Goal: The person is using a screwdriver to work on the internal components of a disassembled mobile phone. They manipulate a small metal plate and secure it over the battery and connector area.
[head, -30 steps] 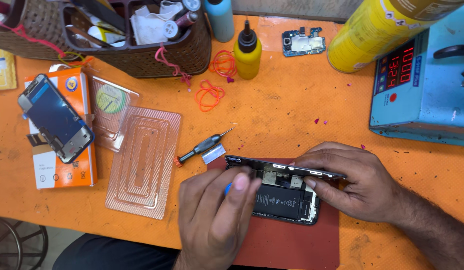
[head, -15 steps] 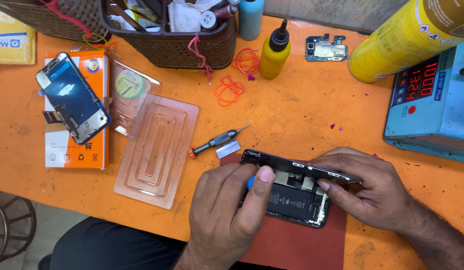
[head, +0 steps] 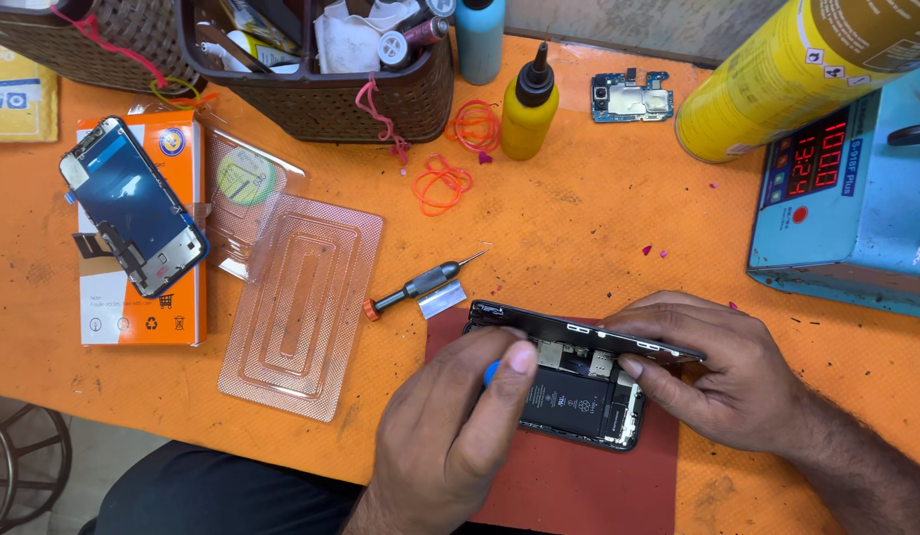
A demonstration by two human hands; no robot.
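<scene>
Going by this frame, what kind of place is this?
Most likely a phone repair bench. An opened phone with its battery exposed lies on a red mat; a small screwdriver and a loose circuit board lie on the orange table, and a blue heating station stands alongside.

Orange worktable (head: 598,228): small screwdriver (head: 420,287) beside a clear plastic tray (head: 301,307); detached phone screen (head: 133,206) lying on an orange-and-white box (head: 133,307). Along the far edge: brown basket (head: 321,99) of oddments, yellow dropper bottle (head: 529,109), orange rubber bands (head: 442,186), small circuit board (head: 630,97), large yellow can (head: 777,79). Blue heating unit (head: 856,218) with red digits, far right.
</scene>
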